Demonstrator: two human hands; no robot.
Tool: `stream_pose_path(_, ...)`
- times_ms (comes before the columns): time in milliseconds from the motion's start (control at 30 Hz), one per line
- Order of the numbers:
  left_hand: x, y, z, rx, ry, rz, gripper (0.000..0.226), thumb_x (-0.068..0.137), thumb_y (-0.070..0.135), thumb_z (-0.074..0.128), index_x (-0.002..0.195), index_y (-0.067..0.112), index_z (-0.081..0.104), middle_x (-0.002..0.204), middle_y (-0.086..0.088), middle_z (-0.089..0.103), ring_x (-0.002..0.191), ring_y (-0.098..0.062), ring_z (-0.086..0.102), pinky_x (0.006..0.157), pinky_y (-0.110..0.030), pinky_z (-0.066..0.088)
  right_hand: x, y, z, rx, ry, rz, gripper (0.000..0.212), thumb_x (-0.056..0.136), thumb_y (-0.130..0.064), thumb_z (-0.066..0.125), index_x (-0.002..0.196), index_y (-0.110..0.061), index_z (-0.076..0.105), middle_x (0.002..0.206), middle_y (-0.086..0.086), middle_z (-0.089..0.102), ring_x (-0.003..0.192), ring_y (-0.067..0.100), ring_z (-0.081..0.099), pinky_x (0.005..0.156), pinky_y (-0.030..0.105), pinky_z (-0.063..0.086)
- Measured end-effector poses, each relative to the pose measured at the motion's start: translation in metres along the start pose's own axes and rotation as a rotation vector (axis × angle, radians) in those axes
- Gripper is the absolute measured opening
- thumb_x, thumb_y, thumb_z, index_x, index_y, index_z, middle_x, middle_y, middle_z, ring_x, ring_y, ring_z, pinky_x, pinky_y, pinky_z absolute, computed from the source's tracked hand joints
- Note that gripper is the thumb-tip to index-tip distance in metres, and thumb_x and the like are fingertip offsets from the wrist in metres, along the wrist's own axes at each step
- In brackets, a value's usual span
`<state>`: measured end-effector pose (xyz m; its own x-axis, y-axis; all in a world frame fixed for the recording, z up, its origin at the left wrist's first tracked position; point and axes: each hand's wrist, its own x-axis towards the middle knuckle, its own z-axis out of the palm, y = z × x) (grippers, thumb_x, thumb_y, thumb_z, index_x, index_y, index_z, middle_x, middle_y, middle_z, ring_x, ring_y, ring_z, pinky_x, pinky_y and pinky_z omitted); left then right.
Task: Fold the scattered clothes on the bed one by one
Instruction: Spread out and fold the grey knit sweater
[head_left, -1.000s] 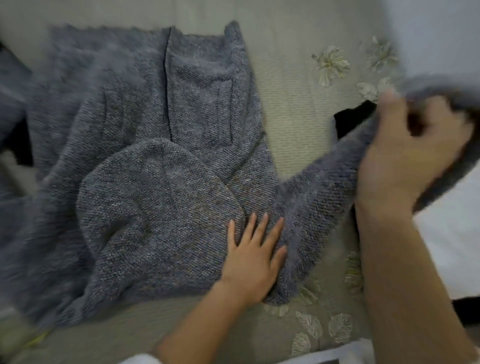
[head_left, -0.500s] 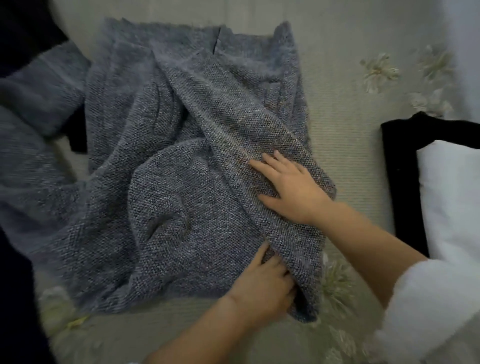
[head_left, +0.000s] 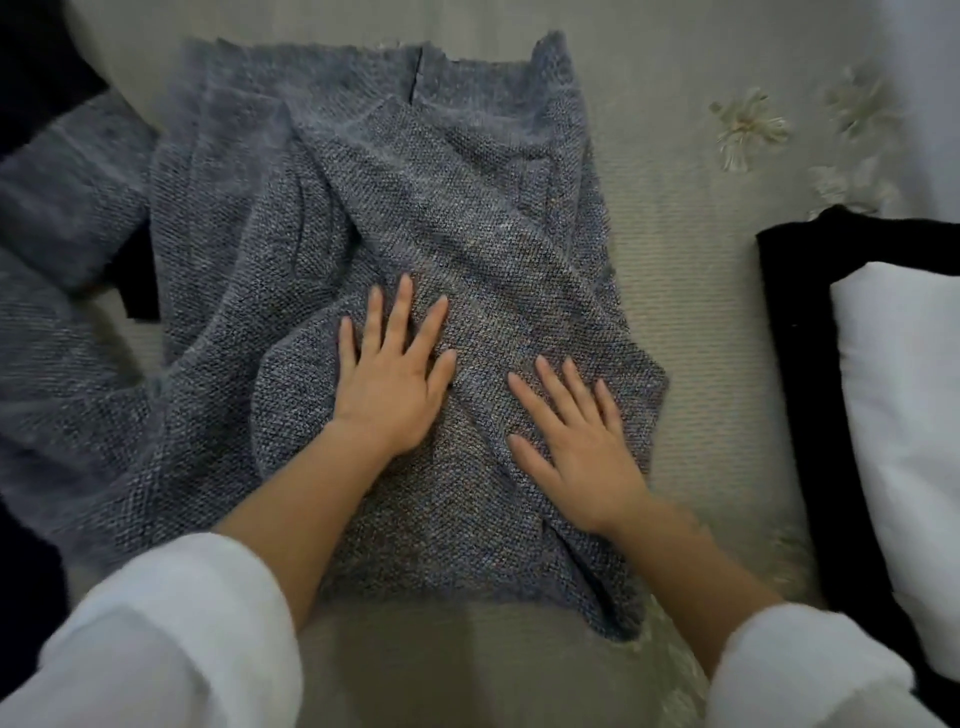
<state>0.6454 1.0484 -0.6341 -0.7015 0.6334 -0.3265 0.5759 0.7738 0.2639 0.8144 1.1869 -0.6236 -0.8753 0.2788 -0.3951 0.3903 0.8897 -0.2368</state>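
Grey knit cardigan (head_left: 234, 208) fills the frame's centre on the bed (head_left: 685, 312); left hand (head_left: 395, 379) and right hand (head_left: 576, 441) press flat, fingers (head_left: 402, 312) straight, gripping nothing. Lifting off may let the folded sleeve (head_left: 467, 218) slide (loose, bulky knit).

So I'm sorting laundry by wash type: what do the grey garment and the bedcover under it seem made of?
Grey garment: a chunky matte knit, judging by its pebbly stitches and fuzzy edges; wool or acrylic, I cannot tell. Bedcover: looks like a beige woven fabric with fine ribbed lines and pale flower motifs; fibre unclear.
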Motion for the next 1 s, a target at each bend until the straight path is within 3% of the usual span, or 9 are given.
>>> stream_pose_path(100, 0.001, -0.001, -0.001, -0.021, -0.064, 0.014, 0.061, 0.098, 0.056, 0.014, 0.15, 0.037, -0.011, 0.157, 0.003, -0.027, 0.143, -0.022, -0.026, 0.115, -0.046, -0.014, 0.004, -0.003, -0.003, 0.028, 0.001, 0.02, 0.059, 0.093, -0.063, 0.011, 0.147, -0.049, -0.009, 0.159, -0.014, -0.016, 0.142, 0.009, -0.026, 0.112, 0.033, -0.024)
stream_pose_path(200, -0.009, -0.009, -0.017, -0.238, -0.092, 0.058, 0.061, 0.1, 0.05, 0.027, 0.153, 0.033, 0.003, 0.159, 0.007, -0.016, 0.145, -0.012, -0.02, 0.117, -0.039, -0.007, 0.006, -0.014, -0.009, 0.095, 0.042, 0.038, 0.06, 0.096, -0.058, 0.021, 0.15, -0.041, 0.002, 0.161, -0.011, -0.006, 0.143, 0.004, -0.021, 0.113, 0.031, -0.02)
stream_pose_path(333, -0.049, -0.042, -0.043, -0.49, 0.208, -0.011, 0.05, 0.101, 0.035, 0.04, 0.149, 0.027, 0.028, 0.159, 0.012, 0.012, 0.142, 0.002, -0.009, 0.117, -0.031, 0.005, 0.022, -0.055, -0.022, 0.212, 0.205, 0.009, 0.063, 0.098, -0.052, 0.031, 0.152, -0.025, 0.014, 0.16, -0.006, 0.009, 0.145, 0.004, -0.007, 0.118, 0.032, -0.008)
stream_pose_path(500, -0.094, -0.117, -0.065, -0.489, 0.466, -0.313, 0.041, 0.098, 0.016, 0.048, 0.139, 0.017, 0.046, 0.156, -0.003, 0.025, 0.147, -0.015, 0.006, 0.115, -0.027, 0.004, 0.061, -0.147, -0.021, 0.208, 0.233, -0.178, 0.063, 0.097, -0.048, 0.034, 0.151, -0.019, 0.019, 0.161, 0.0, 0.01, 0.148, 0.014, -0.004, 0.119, 0.035, -0.008)
stream_pose_path(633, -0.103, -0.177, -0.08, -0.502, 0.592, -0.677, 0.047, 0.096, 0.022, 0.049, 0.141, 0.016, 0.04, 0.157, -0.01, 0.016, 0.141, -0.03, 0.012, 0.113, -0.04, 0.013, 0.076, -0.202, 0.004, 0.133, 0.115, -0.298, 0.064, 0.096, -0.052, 0.032, 0.152, -0.029, 0.012, 0.162, 0.001, -0.001, 0.148, 0.02, -0.012, 0.118, 0.041, -0.012)
stream_pose_path(733, -0.098, -0.213, -0.082, -0.779, 0.6, -0.898, 0.054, 0.093, 0.03, 0.052, 0.142, 0.014, 0.036, 0.147, -0.01, 0.024, 0.13, -0.025, 0.031, 0.104, -0.03, 0.027, 0.078, -0.209, 0.028, 0.003, -0.03, -0.262, 0.067, 0.095, -0.059, 0.03, 0.15, -0.04, -0.001, 0.16, -0.001, -0.016, 0.144, 0.023, -0.024, 0.114, 0.047, -0.017)
stream_pose_path(833, -0.092, -0.239, -0.081, -1.23, 0.467, -0.969, 0.063, 0.089, 0.042, 0.06, 0.141, 0.014, 0.038, 0.135, -0.004, 0.048, 0.115, -0.018, 0.052, 0.097, -0.032, 0.043, 0.079, -0.207, 0.035, -0.052, -0.013, -0.236, 0.067, 0.093, -0.062, 0.029, 0.15, -0.04, 0.002, 0.16, -0.003, -0.016, 0.144, 0.022, -0.025, 0.113, 0.047, -0.02)
stream_pose_path(933, -0.083, -0.251, -0.086, -1.277, 0.349, -0.896, 0.029, 0.084, 0.037, 0.069, 0.102, 0.015, 0.067, 0.099, 0.0, 0.069, 0.083, -0.011, 0.064, 0.066, -0.022, 0.049, 0.079, -0.207, 0.033, -0.047, -0.005, -0.249, 0.067, 0.091, -0.062, 0.029, 0.149, -0.044, 0.001, 0.161, -0.002, -0.01, 0.146, 0.023, -0.019, 0.113, 0.046, -0.017)
stream_pose_path(1000, -0.076, -0.252, -0.099, -1.306, 0.348, -0.893, 0.012, 0.08, 0.03, 0.071, 0.084, 0.019, 0.068, 0.087, 0.001, 0.071, 0.074, -0.012, 0.065, 0.06, -0.023, 0.048, 0.079, -0.207, 0.029, -0.044, -0.015, -0.249, 0.068, 0.091, -0.063, 0.03, 0.147, -0.05, -0.007, 0.162, -0.001, -0.005, 0.147, 0.025, -0.013, 0.114, 0.047, -0.013)
